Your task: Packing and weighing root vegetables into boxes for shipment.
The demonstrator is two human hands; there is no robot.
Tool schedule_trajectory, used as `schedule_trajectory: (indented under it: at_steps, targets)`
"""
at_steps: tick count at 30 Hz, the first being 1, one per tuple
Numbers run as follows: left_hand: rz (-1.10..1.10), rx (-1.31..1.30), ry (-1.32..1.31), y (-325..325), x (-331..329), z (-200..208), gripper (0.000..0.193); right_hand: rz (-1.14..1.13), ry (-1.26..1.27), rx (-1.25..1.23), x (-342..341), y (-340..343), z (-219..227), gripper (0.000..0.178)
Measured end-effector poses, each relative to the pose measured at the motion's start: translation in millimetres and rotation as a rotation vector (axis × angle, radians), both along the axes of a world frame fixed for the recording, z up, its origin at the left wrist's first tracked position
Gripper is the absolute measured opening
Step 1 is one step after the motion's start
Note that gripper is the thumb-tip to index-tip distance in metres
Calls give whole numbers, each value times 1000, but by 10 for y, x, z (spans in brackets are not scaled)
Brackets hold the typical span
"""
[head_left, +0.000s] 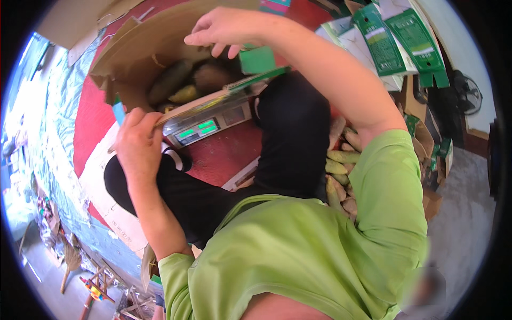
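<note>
A large cardboard box [120,58] stands in front of me, its flaps raised. Inside lie a long dark green vegetable [169,81], a brownish round one [209,78] and a yellowish one [183,95]. With its fingers closed over the near left edge of the box is my left hand [140,140]. Over the far part of the box hovers my right hand [226,31], fingers apart and nothing in them. A scale [205,128] with a lit green display sits under the near side of the box, between my legs.
Corn cobs and pinkish roots [341,165] are heaped beside my right leg. Green-and-white cartons [392,40] stand at the far right, near a black fan [468,92]. Red mat [224,165] covers the floor here. A broom [70,260] lies at the lower left.
</note>
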State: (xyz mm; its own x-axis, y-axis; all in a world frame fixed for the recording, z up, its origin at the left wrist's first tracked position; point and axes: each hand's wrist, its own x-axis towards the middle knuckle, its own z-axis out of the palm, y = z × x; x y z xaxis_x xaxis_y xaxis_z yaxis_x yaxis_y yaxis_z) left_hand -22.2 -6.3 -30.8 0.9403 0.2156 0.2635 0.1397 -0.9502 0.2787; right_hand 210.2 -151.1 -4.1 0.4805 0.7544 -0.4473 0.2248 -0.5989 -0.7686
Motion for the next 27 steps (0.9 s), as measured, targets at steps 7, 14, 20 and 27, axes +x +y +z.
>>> schedule_trajectory:
  at_steps: [7, 14, 20, 27]
  targets:
    - [-17, -25, -8, -58, -35, 47, 11, -438, 75, 345, 224, -1478, -251, 45]
    - [58, -32, 49, -84, 32, -8, 10, -805, -34, -62, -200, -3332, -1739, 43]
    - [66, 3, 13, -68, 0, -53, 11, -1182, 276, -368, -1128, -4161, -2911, 38]
    - [-16, 47, -52, -59, 79, -75, 14, -1340, -48, -519, -1772, -4830, -3987, 55]
